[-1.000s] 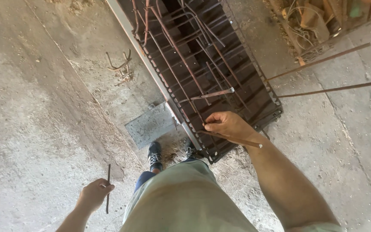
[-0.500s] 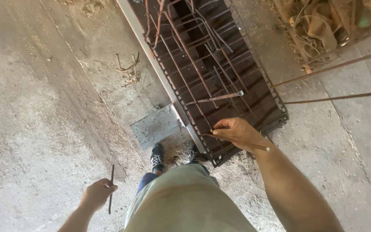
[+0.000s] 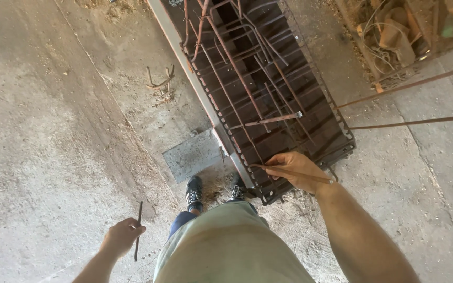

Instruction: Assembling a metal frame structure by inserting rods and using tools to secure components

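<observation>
My right hand (image 3: 295,170) grips a thin rusty steel rod (image 3: 315,177) that lies across the near end of a long rebar cage (image 3: 268,84). The cage rests on the concrete floor and stretches away from me, with several loose bent rods lying inside it. My left hand (image 3: 121,237) hangs at my side, closed on a short dark metal rod (image 3: 138,230) held nearly upright. My feet in dark shoes (image 3: 194,193) stand just left of the cage's near corner.
A flat grey metal plate (image 3: 192,154) lies on the floor by the cage. A few bent rebar scraps (image 3: 161,84) sit farther left. Two long rods (image 3: 410,123) stick out to the right. A pile of wire and debris (image 3: 394,36) fills the top right.
My right hand has slid slightly down and toward me along the cage's near end, still holding the rod. The left hand with its short rod has barely moved.
</observation>
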